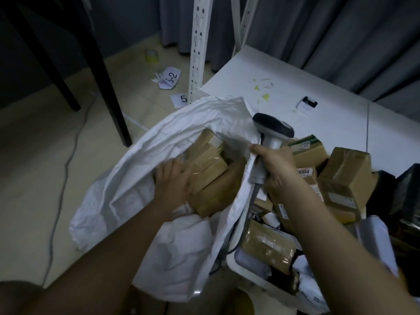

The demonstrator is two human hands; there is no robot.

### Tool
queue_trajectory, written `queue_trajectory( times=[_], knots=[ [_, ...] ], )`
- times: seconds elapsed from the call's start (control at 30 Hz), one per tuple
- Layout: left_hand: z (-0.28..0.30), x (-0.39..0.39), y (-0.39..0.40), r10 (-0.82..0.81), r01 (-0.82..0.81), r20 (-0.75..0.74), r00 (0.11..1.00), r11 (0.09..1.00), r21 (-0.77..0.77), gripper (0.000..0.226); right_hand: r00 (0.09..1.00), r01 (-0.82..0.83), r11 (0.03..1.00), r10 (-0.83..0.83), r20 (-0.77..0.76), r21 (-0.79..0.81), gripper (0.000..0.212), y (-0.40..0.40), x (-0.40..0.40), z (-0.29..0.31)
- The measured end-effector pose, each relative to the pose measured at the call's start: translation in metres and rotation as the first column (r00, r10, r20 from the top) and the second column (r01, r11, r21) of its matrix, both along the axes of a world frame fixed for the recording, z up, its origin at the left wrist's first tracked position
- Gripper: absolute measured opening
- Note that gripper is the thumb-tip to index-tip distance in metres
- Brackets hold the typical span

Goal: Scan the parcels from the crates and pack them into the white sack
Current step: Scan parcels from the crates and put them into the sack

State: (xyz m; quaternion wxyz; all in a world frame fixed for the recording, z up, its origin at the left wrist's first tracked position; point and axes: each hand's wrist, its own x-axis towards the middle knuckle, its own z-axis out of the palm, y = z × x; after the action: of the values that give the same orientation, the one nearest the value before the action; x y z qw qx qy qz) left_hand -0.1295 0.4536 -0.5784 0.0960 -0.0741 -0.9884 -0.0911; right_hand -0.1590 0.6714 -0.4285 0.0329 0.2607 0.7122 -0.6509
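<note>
Mid-task: left hand [175,178], fingers flat, presses brown boxes [209,164] into white sack [127,178]; right hand [276,165] grips scanner [272,130] and the sack's rim; crate [241,269], lower right, still full.

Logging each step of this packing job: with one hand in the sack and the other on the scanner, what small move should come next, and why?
Probably draw the left hand out of the white sack: it rests on a taped brown parcel already inside, while the right hand grips the scanner and sack rim, and more parcels wait in the crate.
</note>
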Motion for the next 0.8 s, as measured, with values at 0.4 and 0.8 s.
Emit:
queue_trajectory(
  times=[0.4, 0.8],
  knots=[
    [0.015, 0.032, -0.134, 0.349, -0.706, 0.637, 0.687, 0.527, 0.473, 0.071, 0.996, 0.081, 0.956, -0.064, -0.067, 0.281, 0.062, -0.033, 0.027, 0.005],
    [0.183, 0.006, -0.124, 0.535, -0.154, -0.111, 0.838, 0.426, 0.892, 0.023, 0.926, 0.138, 0.971, -0.056, -0.374, 0.196, 0.038, -0.051, 0.03, 0.081]
  ],
)
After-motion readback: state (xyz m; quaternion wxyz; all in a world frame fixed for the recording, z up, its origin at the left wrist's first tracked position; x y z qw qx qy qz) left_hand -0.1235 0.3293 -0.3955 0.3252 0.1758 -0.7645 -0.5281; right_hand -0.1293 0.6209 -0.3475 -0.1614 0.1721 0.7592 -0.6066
